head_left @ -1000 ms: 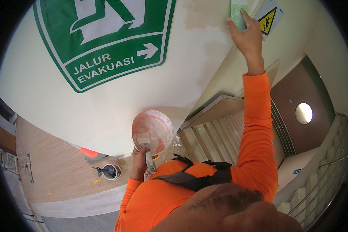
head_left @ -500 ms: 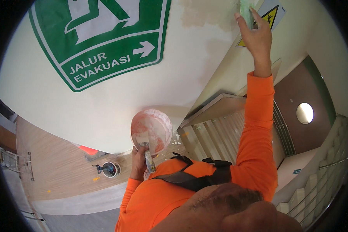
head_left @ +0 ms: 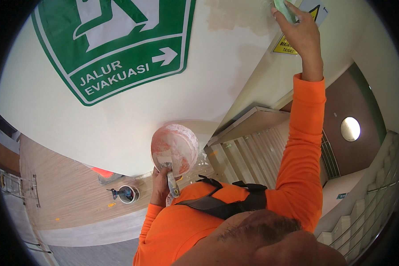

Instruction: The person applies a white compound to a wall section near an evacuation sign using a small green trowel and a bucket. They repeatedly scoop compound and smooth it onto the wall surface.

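Observation:
My right hand point(head_left: 299, 37) is raised high on the white wall point(head_left: 119, 119) and presses a flat pale green pad point(head_left: 283, 9) against it, beside a greyish filler patch point(head_left: 235, 15). My left hand point(head_left: 160, 186) is held close to my chest. It grips a round, plaster-smeared pinkish bowl point(head_left: 175, 148) together with a putty knife point(head_left: 172, 179) whose blade lies inside the bowl. Both arms are in orange sleeves, and a dark strap point(head_left: 226, 204) crosses my chest.
A large green exit sign point(head_left: 115, 44) with a white arrow is on the wall at the left. A yellow warning sticker point(head_left: 292, 44) sits by my right wrist. Stairs point(head_left: 248, 150) run below. On the wooden floor are a small bucket point(head_left: 127, 193) and a ladder point(head_left: 13, 186).
My right hand has slid upward along the wall with the green pad, nearer the picture's top edge. The left hand with bowl and knife has barely moved.

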